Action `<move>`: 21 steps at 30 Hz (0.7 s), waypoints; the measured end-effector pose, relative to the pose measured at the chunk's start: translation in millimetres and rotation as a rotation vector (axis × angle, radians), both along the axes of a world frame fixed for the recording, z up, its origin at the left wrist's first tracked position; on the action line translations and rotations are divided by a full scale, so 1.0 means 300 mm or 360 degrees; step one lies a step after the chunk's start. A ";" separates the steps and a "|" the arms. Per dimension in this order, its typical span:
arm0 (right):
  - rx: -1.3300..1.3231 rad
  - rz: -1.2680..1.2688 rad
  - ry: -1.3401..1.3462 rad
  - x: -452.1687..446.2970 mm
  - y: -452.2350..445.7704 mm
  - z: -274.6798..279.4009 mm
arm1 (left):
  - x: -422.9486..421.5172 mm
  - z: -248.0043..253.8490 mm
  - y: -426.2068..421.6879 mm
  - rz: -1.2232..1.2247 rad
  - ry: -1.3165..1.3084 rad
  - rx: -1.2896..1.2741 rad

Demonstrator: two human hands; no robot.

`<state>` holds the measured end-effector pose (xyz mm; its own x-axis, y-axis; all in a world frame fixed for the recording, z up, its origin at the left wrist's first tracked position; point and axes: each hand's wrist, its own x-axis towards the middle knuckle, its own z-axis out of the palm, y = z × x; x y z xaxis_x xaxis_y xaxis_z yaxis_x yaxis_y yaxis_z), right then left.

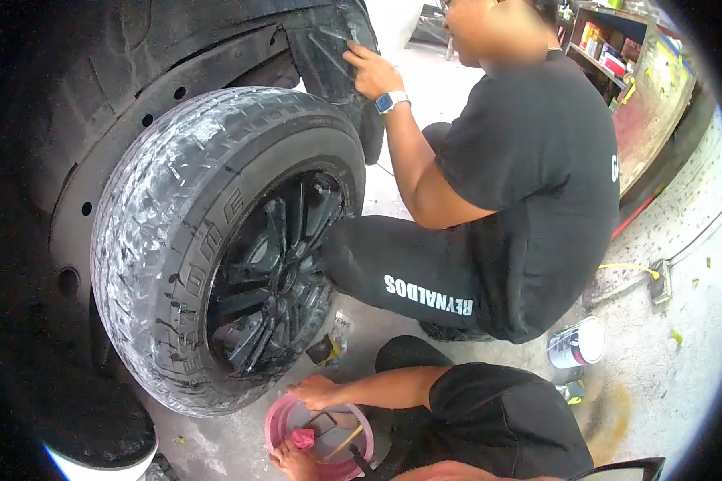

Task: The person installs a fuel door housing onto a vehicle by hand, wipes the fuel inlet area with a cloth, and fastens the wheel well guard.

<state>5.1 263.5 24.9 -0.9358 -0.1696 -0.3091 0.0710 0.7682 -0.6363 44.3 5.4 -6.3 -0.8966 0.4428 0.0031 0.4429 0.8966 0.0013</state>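
Note:
At the bottom, both my hands are at a pink round basin (271, 422) on the floor. My left hand (295, 462), at the near side, is closed on a wet-looking pinkish-red cloth (302, 438) by the rim. My right hand (317, 392) has its fingers curled at the basin's far rim. Inside the basin lie a wooden stick (344, 442) and a thin dark bent tool (322, 422). Just beyond stands a large tire (168, 216), its tread smeared white, on a black wheel (277, 276).
A crouching co-worker in black (529, 184) holds a hand (373, 72) against the dark wheel-well liner (337, 40). A paint can (576, 345) stands on the floor at right. Shelves (606, 44) with containers are behind. Glasses (626, 471) show at the bottom edge.

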 end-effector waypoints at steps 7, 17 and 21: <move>-0.0016 0.0012 -0.0008 -0.008 -0.011 -0.042 | 0.001 -0.009 -0.005 -0.0030 0.0039 -0.0014; 0.0003 -0.0003 0.0099 -0.012 -0.028 -0.099 | 0.003 0.011 0.009 0.0088 -0.0055 -0.0012; -0.0032 -0.0021 -0.0013 -0.012 -0.013 -0.023 | 0.009 0.070 0.033 0.0102 -0.0137 -0.0050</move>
